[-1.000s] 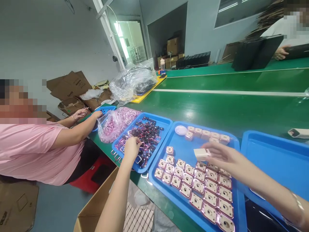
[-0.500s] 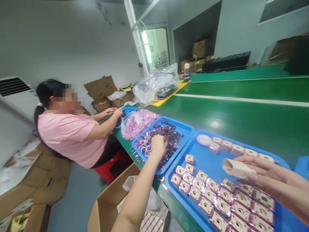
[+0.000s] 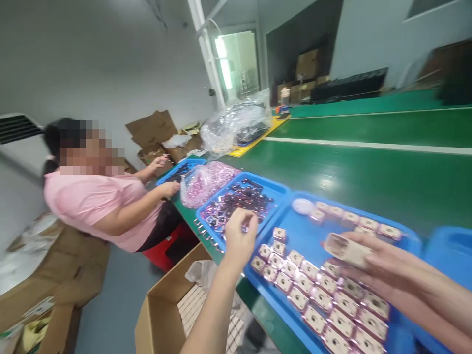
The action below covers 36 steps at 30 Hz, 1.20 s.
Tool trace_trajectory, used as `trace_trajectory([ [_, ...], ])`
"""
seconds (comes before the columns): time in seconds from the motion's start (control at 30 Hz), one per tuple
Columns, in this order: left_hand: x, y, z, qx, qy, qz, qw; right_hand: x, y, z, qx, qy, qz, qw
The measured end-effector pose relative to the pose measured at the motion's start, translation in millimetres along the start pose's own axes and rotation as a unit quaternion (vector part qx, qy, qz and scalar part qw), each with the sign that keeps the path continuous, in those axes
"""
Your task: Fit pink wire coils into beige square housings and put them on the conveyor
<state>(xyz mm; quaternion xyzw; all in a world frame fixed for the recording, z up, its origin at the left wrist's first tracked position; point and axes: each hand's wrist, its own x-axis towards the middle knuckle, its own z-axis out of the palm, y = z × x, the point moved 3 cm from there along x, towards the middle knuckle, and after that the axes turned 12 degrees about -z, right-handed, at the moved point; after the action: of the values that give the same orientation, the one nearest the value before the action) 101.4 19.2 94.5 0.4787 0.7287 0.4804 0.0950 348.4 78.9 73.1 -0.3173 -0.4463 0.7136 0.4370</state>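
Note:
My left hand (image 3: pixel 239 233) is over the near edge of a blue tray (image 3: pixel 282 189) of loose dark and pinkish metal parts (image 3: pixel 245 196). Its thumb and fingertips meet in a pinch, but whatever they hold is hidden. My right hand (image 3: pixel 391 263) grips a beige hollow case (image 3: pixel 348 250), its open end facing left. Beneath that hand, a second blue tray (image 3: pixel 302 236) carries rows of beige blocks with pink metal rims (image 3: pixel 304 283). A round whitish lid-like disc (image 3: pixel 303 206) lies at this tray's far left corner.
A bag of pink parts (image 3: pixel 210 182) sits beyond the parts tray. To the left, a person in a pink shirt (image 3: pixel 99 206) works at another blue tray (image 3: pixel 193 162). An open cardboard box (image 3: pixel 158 314) stands below the green table's (image 3: pixel 354 177) edge. Another blue tray (image 3: pixel 450 250) is at right.
My left hand has lifted from the pile and drawn back toward the tray's near edge. My right hand has moved slightly left with the beige case. The co-worker's hands have moved apart.

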Motion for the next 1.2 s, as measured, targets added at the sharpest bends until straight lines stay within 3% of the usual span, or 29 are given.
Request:
trace_trajectory([
  [0.17, -42.1, 42.5, -3.6, -0.068, -0.059, 0.04, 0.995, -5.6, -12.1, 19.9, 0.1, -0.077, 0.025, 0.992],
  [0.3, -61.1, 69.6, -6.9, -0.034, -0.111, 0.123, 0.986, -9.1, -8.3, 16.5, 0.132, -0.125, 0.014, 0.983],
  [0.4, -66.0, 82.1, -3.4, -0.011, -0.135, 0.144, 0.98, -11.8, -7.7, 16.2, 0.135, -0.142, 0.009, 0.981],
  [0.6, -64.6, 88.4, 6.8, 0.005, -0.117, 0.16, 0.98, -11.7, -4.9, 17.5, 0.131, -0.141, 0.026, 0.981],
  [0.83, -62.4, 92.4, 2.1, -0.018, -0.082, 0.192, 0.978, -12.6, -3.7, 15.2, 0.121, -0.1, 0.037, 0.987],
  [1.2, -64.7, 93.7, 9.9, -0.026, -0.104, 0.219, 0.97, -11.6, -3.4, 15.3, 0.088, -0.061, 0.026, 0.994],
])
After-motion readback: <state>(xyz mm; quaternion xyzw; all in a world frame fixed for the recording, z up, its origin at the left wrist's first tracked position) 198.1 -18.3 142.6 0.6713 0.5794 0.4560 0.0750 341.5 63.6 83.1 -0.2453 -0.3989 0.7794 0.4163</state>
